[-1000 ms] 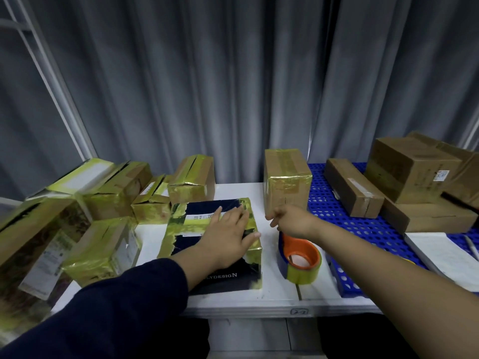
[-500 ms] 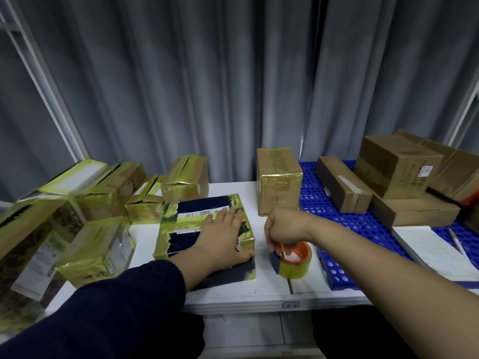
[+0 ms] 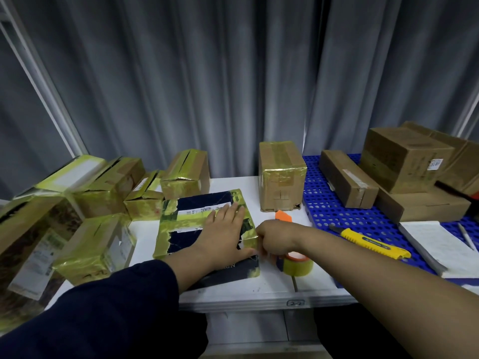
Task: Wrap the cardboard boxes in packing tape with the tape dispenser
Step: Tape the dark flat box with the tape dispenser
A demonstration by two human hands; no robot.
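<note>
Left hand point(image 3: 225, 234), fingers straight and together, pins the dark flat cardboard box point(image 3: 204, 229) near the front edge of the white table point(image 3: 272, 288) against sliding; right hand point(image 3: 274, 239) curls round the orange-cored tape dispenser point(image 3: 296, 264) at its right side, likely starting a strip

behind the bench point(image 3: 259, 291) you see a grey pleated curtain point(image 3: 233, 86) across the full width of the view. a pale metal post point(image 3: 44, 86) runs at a slant along its left side. the bench top is white, and its front edge carries a small label point(image 3: 295, 303) marked "22". a blue perforated panel point(image 3: 324, 203) covers the right part. on this panel you find a yellow utility knife point(image 3: 373, 243) lying flat, a white pad point(image 3: 438, 244) to its right, and a pen point(image 3: 466, 237) just beside the pad's far edge.
</note>
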